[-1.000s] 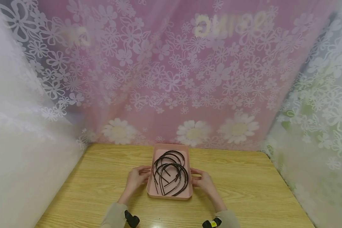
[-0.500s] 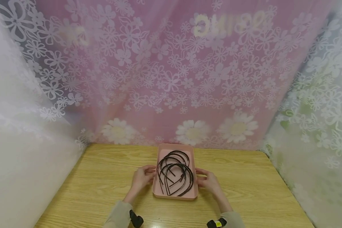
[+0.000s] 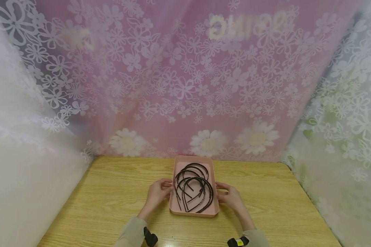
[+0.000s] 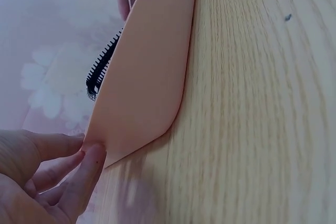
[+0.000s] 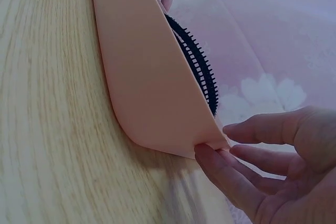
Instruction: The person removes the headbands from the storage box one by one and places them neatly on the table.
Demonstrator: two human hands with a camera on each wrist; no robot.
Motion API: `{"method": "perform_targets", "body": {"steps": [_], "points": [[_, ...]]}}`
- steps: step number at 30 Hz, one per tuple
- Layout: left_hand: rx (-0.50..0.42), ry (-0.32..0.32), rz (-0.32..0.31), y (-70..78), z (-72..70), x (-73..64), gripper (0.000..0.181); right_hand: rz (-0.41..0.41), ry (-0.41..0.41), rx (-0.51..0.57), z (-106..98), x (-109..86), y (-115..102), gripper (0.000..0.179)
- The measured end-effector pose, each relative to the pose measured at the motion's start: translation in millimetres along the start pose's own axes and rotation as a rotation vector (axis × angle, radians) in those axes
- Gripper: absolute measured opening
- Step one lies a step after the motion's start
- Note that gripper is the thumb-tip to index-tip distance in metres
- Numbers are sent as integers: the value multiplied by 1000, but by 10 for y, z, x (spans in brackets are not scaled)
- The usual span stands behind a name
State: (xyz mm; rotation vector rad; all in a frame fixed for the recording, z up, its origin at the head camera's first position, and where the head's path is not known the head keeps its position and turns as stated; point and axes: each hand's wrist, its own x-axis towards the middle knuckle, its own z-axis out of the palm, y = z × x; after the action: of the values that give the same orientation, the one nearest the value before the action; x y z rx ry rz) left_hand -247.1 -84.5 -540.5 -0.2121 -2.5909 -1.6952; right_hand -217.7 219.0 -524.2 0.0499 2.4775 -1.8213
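Observation:
A shallow pink tray [image 3: 194, 214] lies on the table between my two hands, its long sides running away from me. Several black toothed headbands [image 3: 211, 193] overlap inside it. My left hand [image 3: 156, 195] holds the tray's left side; in the left wrist view its thumb and fingertips meet at the corner of the pink wall [image 4: 142, 61]. On the opposite side my right hand [image 3: 233, 198] grips the wall, with fingertips at the rim in the right wrist view. Toothed headband tops [image 5: 202, 61] rise above the rim there.
The wood-grain table [image 3: 120, 178] ends at a pink flowered curtain [image 3: 173, 85] right behind the tray. Pale sheets [image 3: 34, 164] hang on the left and right sides. Black wrist cameras [image 3: 150, 236] sit at both sleeves.
Both hands and the tray between them have slid to the right across the table, with less travel in the last half second. The headbands have moved along with the tray.

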Motion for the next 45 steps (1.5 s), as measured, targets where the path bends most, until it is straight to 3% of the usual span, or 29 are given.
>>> {"method": "perform_targets", "body": {"steps": [8,16,23,39,45], "points": [[26,19,17,7,5,85,26,-19,68,-48,-9,132,-10,49],[-43,-8,-28,-23,52,165,29,-11,67,-70,1,239,38,48],[-13,-1,-24,-16,50,179,27,9,70,-82,13,247,48,48],[-13,-28,-33,-19,32,122,24,13,58,-80,-2,200,64,51],[5,-37,-9,-35,20,60,25,15,59,-78,-2,137,61,52]]}}
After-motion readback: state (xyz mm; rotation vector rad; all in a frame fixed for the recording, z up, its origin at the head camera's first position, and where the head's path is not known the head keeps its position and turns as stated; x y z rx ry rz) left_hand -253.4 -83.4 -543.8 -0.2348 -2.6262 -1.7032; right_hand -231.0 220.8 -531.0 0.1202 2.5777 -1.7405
